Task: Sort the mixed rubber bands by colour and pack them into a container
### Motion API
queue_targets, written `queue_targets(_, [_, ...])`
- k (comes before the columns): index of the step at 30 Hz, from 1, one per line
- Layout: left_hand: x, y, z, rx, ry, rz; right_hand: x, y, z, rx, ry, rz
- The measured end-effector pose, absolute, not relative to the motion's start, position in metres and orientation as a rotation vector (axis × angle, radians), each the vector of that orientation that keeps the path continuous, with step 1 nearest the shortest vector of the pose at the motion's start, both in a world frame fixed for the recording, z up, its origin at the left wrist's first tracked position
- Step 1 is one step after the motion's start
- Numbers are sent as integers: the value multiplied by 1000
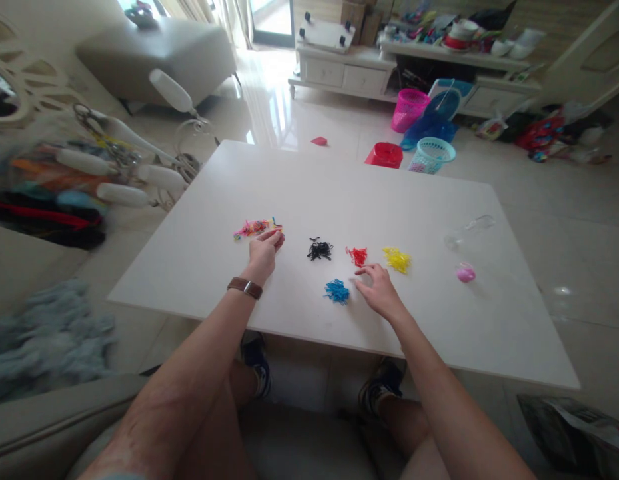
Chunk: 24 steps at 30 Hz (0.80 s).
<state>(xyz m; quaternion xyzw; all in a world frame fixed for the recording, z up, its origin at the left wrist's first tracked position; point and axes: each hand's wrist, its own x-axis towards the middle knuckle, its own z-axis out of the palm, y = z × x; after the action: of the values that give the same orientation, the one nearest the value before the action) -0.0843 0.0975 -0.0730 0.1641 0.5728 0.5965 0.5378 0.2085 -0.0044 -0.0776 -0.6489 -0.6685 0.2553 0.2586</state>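
On a white table [309,193] lie small piles of tiny elastic bands. My left hand [263,253], with a brown watch strap at the wrist, reaches to the right end of a mixed-colour pile [252,229]; its fingertips are pinched at a band there. My right hand [376,288] rests on the table with fingers spread, between a blue pile [336,291] and a red pile [358,255]. A black pile [320,249] sits in the middle and a yellow pile [398,259] lies just right of the red one.
A pink round object [466,273] and a clear plastic bag [469,230] lie at the table's right. Beyond the table, red [384,155], pink [410,109] and teal baskets [432,154] stand on the floor. A cluttered rack stands left; my knees are under the near edge.
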Motion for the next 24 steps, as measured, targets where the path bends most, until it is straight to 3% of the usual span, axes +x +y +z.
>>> queue_targets(11, [-30, 55, -71, 662, 998, 904, 188, -9, -54, -1430, -1799, 805])
queue_targets(24, [-17, 44, -81, 904, 960, 764, 182, -12, -53, -1326, -1886, 934])
